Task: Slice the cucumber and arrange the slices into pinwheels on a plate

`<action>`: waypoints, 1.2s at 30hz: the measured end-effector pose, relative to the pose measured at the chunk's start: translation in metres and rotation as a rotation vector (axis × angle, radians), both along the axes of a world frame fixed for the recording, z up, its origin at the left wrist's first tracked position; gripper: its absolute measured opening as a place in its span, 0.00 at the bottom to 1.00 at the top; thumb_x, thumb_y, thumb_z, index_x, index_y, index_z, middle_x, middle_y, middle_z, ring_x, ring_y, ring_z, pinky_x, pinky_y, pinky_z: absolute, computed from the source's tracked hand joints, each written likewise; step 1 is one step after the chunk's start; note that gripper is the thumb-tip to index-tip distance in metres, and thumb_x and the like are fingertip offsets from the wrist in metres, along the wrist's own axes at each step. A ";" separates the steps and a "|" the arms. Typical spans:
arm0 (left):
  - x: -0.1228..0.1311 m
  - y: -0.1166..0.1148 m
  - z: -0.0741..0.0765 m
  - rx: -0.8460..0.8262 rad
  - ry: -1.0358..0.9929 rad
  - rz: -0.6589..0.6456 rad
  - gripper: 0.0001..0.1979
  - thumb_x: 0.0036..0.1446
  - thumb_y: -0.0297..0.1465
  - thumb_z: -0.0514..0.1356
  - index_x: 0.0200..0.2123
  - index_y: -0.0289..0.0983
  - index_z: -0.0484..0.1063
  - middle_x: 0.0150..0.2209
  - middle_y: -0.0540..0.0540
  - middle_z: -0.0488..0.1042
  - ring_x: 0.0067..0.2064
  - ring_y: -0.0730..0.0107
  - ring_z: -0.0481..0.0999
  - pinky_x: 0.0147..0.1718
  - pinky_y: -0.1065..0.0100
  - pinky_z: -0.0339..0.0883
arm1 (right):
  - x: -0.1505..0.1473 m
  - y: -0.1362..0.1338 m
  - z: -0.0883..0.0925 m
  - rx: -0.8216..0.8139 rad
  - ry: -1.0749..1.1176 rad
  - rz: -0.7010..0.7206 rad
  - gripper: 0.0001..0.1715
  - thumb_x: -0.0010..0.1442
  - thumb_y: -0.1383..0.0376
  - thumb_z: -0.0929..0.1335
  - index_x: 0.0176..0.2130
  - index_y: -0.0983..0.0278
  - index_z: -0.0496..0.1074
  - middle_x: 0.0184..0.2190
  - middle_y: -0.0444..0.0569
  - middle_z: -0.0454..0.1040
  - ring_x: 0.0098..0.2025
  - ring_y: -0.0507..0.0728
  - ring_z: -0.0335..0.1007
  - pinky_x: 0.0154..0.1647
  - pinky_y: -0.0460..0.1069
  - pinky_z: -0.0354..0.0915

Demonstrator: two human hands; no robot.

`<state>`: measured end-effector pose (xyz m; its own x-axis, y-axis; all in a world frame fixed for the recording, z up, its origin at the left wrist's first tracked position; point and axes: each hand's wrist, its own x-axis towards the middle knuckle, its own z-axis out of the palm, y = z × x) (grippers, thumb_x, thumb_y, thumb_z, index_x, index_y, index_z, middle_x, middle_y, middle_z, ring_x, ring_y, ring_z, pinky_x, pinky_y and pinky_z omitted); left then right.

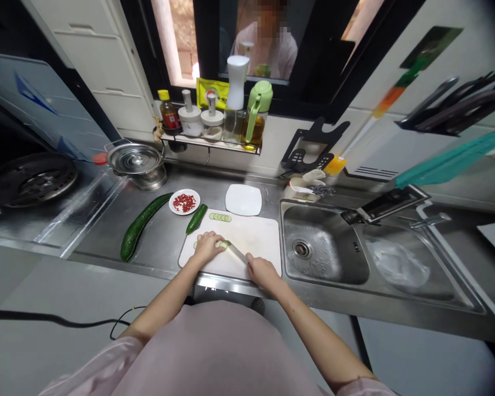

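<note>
My left hand [207,246] is curled over a piece of cucumber [223,243] on the white cutting board [256,237] and presses it down. My right hand [261,269] grips the handle of a knife [236,252], whose blade meets the cucumber beside my left fingers. A row of cut cucumber slices [220,217] lies at the board's far edge. A half cucumber [196,218] rests across the board's far left corner.
A whole cucumber [142,224] lies on the steel counter to the left, near a small plate of chopped red chili [184,202]. A white square plate [243,199] sits behind the board. The sink [325,247] is right, a lidded pot [136,161] at back left.
</note>
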<state>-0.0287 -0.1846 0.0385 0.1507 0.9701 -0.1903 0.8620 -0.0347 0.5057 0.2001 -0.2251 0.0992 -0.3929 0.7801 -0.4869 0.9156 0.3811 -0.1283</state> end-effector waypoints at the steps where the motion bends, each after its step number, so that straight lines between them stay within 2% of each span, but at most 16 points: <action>1: 0.001 0.000 0.000 -0.009 0.005 -0.006 0.12 0.54 0.39 0.63 0.42 0.47 0.77 0.42 0.46 0.73 0.50 0.57 0.68 0.50 0.57 0.52 | -0.002 -0.001 0.000 -0.004 -0.006 0.008 0.15 0.64 0.69 0.56 0.50 0.64 0.61 0.39 0.56 0.76 0.41 0.60 0.74 0.37 0.49 0.60; 13: 0.002 0.000 0.004 -0.025 0.006 0.000 0.12 0.53 0.38 0.63 0.42 0.46 0.77 0.43 0.46 0.72 0.50 0.57 0.67 0.50 0.57 0.52 | -0.007 0.000 0.002 -0.047 -0.026 0.028 0.16 0.64 0.69 0.57 0.50 0.64 0.62 0.39 0.58 0.76 0.42 0.61 0.74 0.38 0.50 0.62; 36: -0.002 0.000 0.005 -0.027 0.001 -0.029 0.13 0.53 0.37 0.64 0.43 0.46 0.77 0.45 0.46 0.73 0.51 0.57 0.67 0.50 0.56 0.52 | -0.005 0.006 0.001 -0.023 -0.063 0.083 0.17 0.63 0.71 0.58 0.51 0.63 0.63 0.38 0.57 0.77 0.42 0.60 0.75 0.38 0.49 0.63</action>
